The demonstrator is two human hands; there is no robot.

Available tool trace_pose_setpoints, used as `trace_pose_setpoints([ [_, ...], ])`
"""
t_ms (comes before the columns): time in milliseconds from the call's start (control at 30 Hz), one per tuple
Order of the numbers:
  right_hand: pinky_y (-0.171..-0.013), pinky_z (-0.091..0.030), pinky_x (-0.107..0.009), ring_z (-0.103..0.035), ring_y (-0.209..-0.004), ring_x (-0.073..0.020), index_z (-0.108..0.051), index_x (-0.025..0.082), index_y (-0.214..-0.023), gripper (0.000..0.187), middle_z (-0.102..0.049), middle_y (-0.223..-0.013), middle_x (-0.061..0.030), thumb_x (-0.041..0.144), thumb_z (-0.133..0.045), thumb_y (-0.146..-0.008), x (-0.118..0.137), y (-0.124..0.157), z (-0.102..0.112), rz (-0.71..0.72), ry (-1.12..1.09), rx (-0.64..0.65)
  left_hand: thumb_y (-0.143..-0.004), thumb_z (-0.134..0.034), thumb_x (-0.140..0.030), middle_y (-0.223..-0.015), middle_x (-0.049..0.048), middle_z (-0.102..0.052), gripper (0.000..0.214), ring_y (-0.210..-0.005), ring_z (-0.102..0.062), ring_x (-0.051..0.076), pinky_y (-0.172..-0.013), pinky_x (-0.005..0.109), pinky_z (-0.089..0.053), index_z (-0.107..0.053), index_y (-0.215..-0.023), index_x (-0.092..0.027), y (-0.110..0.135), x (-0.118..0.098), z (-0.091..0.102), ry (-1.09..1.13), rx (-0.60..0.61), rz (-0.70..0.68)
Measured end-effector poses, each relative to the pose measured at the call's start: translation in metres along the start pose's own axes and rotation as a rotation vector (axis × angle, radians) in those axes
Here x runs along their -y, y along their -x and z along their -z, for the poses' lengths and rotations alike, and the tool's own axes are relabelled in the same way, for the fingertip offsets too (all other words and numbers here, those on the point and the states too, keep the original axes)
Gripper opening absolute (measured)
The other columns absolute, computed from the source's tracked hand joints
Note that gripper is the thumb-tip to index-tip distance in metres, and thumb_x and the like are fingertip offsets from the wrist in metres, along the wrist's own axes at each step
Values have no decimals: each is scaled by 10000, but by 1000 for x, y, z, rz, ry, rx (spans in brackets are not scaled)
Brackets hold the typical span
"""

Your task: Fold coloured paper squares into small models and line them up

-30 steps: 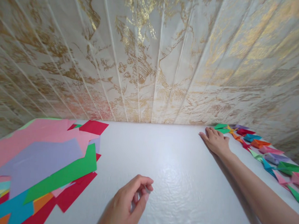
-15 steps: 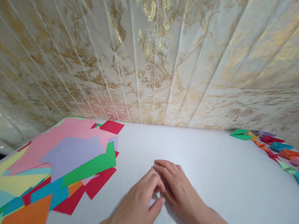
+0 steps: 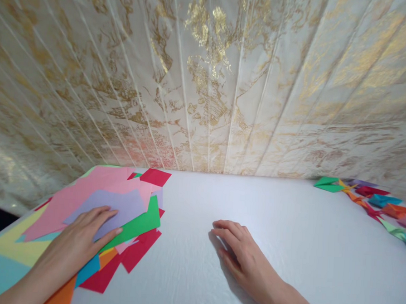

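Observation:
Fingers stretched out, my left hand [image 3: 88, 232] lies over the heap of coloured paper on the left. Its fingertips rest on a lilac paper sheet [image 3: 125, 204], and the thumb reaches onto a green sheet [image 3: 143, 226]. No sheet is lifted. My right hand [image 3: 240, 251] rests on the white table [image 3: 190, 260] near the middle, palm down with loosely bent fingers, and nothing shows in it. What lies under its palm is hidden.
Pink sheets [image 3: 95, 182], a yellow sheet [image 3: 14, 246] and red pieces [image 3: 141, 251] overlap in the heap. Folded paper shapes [image 3: 388, 209] in several colours line the far right. A pale, gold-patterned curtain [image 3: 207, 79] hangs along the table's back edge.
My left hand has moved from beside my right hand to the paper heap on the left. The right hand has stayed nearly in place. The view has shifted slightly.

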State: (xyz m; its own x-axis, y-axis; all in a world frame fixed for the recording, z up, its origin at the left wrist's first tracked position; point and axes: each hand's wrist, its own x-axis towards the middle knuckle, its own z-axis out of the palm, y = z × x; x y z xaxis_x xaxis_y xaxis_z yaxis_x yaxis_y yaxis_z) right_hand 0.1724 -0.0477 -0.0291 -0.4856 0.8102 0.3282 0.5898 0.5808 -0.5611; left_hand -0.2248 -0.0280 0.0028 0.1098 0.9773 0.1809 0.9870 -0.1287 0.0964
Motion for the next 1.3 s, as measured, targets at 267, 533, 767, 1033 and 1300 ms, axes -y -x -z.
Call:
trace_pose_setpoints([
  [267,-996,-484,-461,-587,-1161,-254,-559,213,-1254,370,-618,-1277,-120,100,-479,-912,-2,1,4,-46,-80,-6,-901,-321,-537,-1001,106,-759,459,-940,-723,360,-879,502,-537,-678,-941,-251,-7,2,0,111,-159,1],
  [533,-1049,-435,-508,-549,-1249,-276,-514,270,-1330,422,-599,-1352,-113,331,-567,-916,-3,-1,6,-330,-534,-105,-789,-685,-501,-874,37,-759,427,-809,-722,247,-766,334,-587,-672,-1070,-181,-23,-128,15,1252,-79,335],
  [767,-817,-520,-339,-668,-966,-228,-584,223,-829,139,-720,-1029,-68,279,-583,-956,3,-3,58,-45,-266,-406,-845,-655,-344,-1309,130,-643,405,-1204,-600,303,-1033,436,-465,-621,-1210,-172,-12,-234,-23,1527,235,161],
  [1033,-706,-444,-328,-626,-738,-192,-613,192,-801,472,-732,-874,-63,180,-225,-1068,2,34,45,289,516,-16,-807,-445,-26,-1423,75,-554,546,-1276,-534,225,-1002,351,-464,-520,-1306,-234,21,-201,-56,518,-102,-575],
  [1300,-803,-453,-333,-622,-866,-192,-645,215,-914,277,-728,-908,-37,286,-418,-1057,-5,15,63,118,212,220,-1006,-471,-496,-1142,92,-711,626,-985,-668,221,-854,315,-534,-302,-1510,-166,29,-194,-59,438,-177,-660],
])
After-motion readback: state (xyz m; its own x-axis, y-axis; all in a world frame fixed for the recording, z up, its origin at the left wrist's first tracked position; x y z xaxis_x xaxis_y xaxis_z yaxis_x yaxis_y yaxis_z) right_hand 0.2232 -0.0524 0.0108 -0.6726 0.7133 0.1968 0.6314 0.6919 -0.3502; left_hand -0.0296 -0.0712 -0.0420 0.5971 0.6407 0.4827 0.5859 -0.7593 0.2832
